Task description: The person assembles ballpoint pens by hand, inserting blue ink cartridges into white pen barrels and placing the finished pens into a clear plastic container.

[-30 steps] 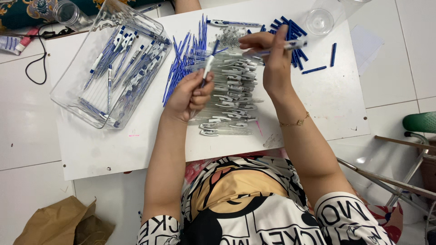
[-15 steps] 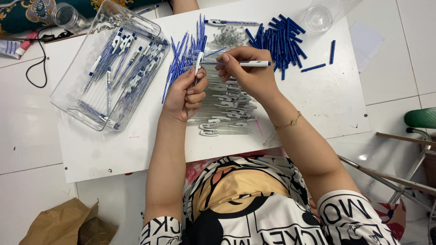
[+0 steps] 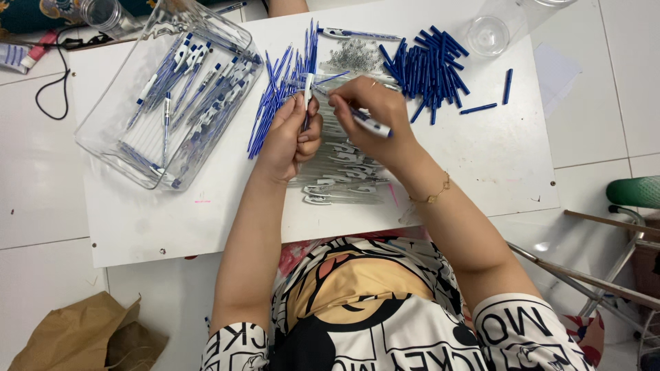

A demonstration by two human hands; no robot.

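At the table's middle, her left hand [image 3: 292, 134] grips a clear pen barrel [image 3: 308, 93] pointing to twelve o'clock, while her right hand [image 3: 371, 113] pinches a blue-tipped pen piece [image 3: 371, 125]; keeping both lined up straight looks best.

A slim white plastic pen barrel [image 3: 308, 93] stands nearly upright, its lower end hidden in a fist. Just beside it, a white pen piece with a dark blue tip [image 3: 372, 124] lies slanted, blue end pointing lower right.
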